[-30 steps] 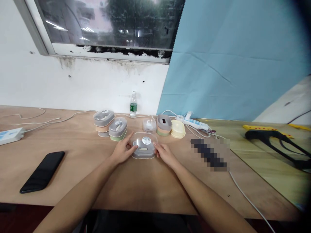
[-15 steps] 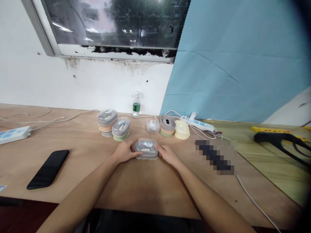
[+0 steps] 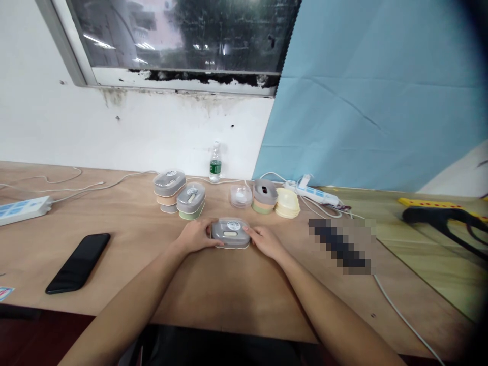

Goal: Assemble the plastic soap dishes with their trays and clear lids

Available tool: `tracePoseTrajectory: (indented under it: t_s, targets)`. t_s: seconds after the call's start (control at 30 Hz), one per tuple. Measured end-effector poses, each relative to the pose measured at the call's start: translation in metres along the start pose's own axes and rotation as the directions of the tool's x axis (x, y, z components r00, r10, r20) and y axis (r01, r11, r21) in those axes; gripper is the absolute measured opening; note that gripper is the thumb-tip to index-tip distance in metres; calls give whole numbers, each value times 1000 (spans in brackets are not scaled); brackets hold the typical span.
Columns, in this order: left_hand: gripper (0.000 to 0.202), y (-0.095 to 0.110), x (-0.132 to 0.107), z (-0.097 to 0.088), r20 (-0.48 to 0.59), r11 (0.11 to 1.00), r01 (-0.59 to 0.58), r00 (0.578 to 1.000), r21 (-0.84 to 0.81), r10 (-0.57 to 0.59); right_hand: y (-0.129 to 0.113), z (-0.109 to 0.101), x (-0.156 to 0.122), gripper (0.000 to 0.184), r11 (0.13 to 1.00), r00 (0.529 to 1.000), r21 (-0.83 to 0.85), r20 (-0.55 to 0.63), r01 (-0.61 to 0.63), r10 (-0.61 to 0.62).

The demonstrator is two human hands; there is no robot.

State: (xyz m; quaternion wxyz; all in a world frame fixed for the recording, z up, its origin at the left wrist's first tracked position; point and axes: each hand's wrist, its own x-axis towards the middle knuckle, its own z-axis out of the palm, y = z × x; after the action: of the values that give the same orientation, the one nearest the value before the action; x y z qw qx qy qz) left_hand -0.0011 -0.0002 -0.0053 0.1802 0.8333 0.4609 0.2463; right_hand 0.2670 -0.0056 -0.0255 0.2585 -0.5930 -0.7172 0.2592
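A grey oval box with a clear lid (image 3: pixel 231 234) rests on the table between my two hands. A round sticker and a pale strip show on its lid. My left hand (image 3: pixel 196 236) wraps the left end, thumb along the front edge and fingers behind. At the right end my right hand (image 3: pixel 264 241) grips the same box, with its thumb on the lid's edge; its other fingers are partly hidden. Just behind to the left stands a grey and green lidded box (image 3: pixel 191 201), beside a stack of grey and orange boxes (image 3: pixel 170 190).
Farther back are clear lids (image 3: pixel 241 196), stacked coloured trays (image 3: pixel 264 195), cream trays (image 3: pixel 287 202) and a water bottle (image 3: pixel 215 165). A phone (image 3: pixel 78 263) lies left. Power strips (image 3: pixel 25 209) and cables lie around; a pixelated dark object (image 3: pixel 339 244) is at right.
The view has shifted very slightly. Both hands keep their hold on the grey box, which stays in the same place on the table.
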Motion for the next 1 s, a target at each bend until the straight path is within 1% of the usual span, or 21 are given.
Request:
tracePoseTrajectory:
  t_s: [0.1,0.17,0.23,0.4,0.63,0.73,0.8,0.93,1.0]
  targets:
    - [77,-2,0,1,-60,999,-36,998,19,37,-3,-1,0,61,1000,1000,-18,-5,-6,6]
    - [77,-4,1,2,-77,999,-50,996,7,51,-5,-2,-1,62,1000,1000,-20,-8,-7,7]
    - [77,-5,1,2,-57,999,-41,998,-29,39,-7,-2,-1,62,1000,1000,-15,-3,3,-3]
    - [81,-7,1,3,16,994,35,999,-107,-34,-8,-4,-3,62,1000,1000,-16,20,11,-10]
    - [79,-6,0,0,11,996,-49,999,-69,50,-2,-6,-3,57,998,993,20,100,56,-58]
    - [79,-7,-1,0,19,996,-52,998,-73,54,-1,-6,-3,57,998,993,32,106,46,-49]
    - [85,-9,-1,2,27,996,-58,998,-73,60,-2,-6,-3,57,999,994,25,100,40,-42]
    - [114,-11,1,10,41,992,-123,991,-19,124,-5,-7,-4,59,999,995,4,91,49,-49]
    - [116,-11,3,14,67,991,-135,989,14,134,-6,-8,-5,59,999,995,-3,91,44,-43]
